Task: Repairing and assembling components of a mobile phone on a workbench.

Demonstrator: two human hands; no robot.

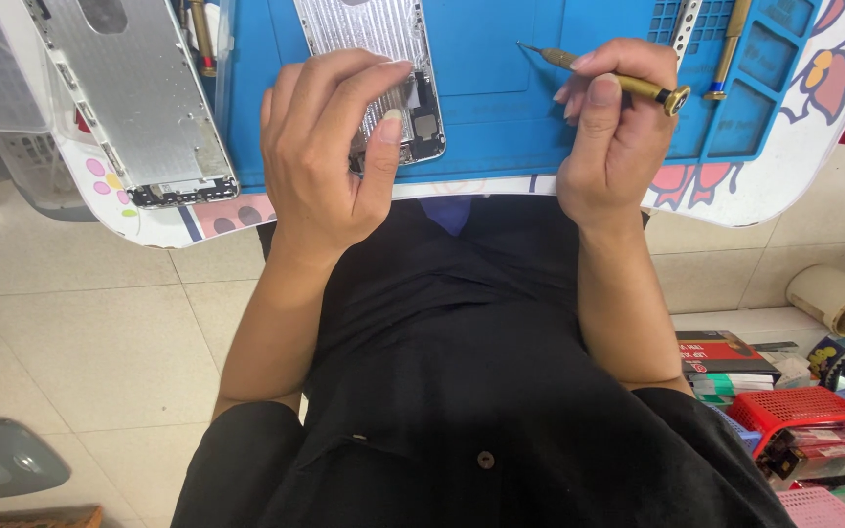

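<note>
An opened phone body (383, 39) with a silvery shield plate lies on a blue work mat (501, 108). My left hand (330, 156) rests on its lower end, with thumb and fingers pinching at a small part near the bottom. My right hand (613, 127) hovers to the right of the phone and grips a slim gold-coloured screwdriver (603, 76). The screwdriver's tip points left, above the mat and clear of the phone.
A second silver phone housing (139, 98) lies at the left on the small white patterned table (784, 166). More gold tools (731, 44) rest at the mat's right. On the tiled floor at the right stand a red basket (804, 411), boxes and a tape roll (838, 298).
</note>
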